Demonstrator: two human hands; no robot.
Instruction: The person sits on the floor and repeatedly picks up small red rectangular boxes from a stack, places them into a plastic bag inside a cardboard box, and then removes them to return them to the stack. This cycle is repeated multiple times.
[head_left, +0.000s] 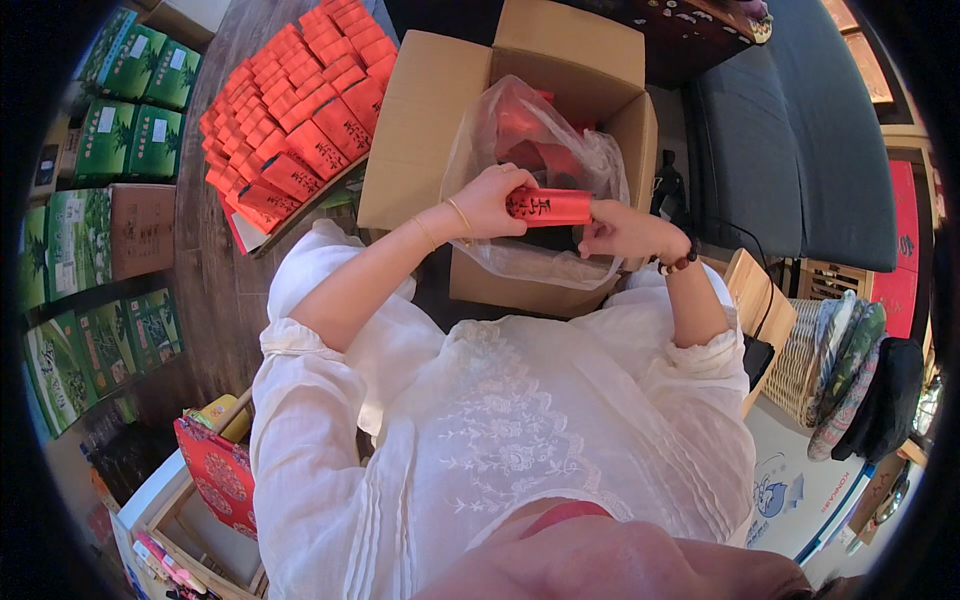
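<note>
Above the mouth of a plastic-lined cardboard box (424, 127), both of my hands hold one red packet (555, 207) that bears dark writing. My left hand (495, 201) grips its left end, thumb on the near side. At its right end, the fingers of my right hand (634, 231) are bent against the packet's edge. The clear plastic bag (480, 142) stands up crumpled inside the box, with more red packets (525, 124) partly visible through it. Many matching red packets (319, 146) stand in tight rows to the upper left of my knees.
Green cartons (105, 139) are stacked along the left side. A dark padded seat (742, 150) lies to the right of the box. Beside my right arm are a wooden board (761, 292) and a wicker basket (795, 367) with cloth items. A red patterned item (217, 472) sits at lower left.
</note>
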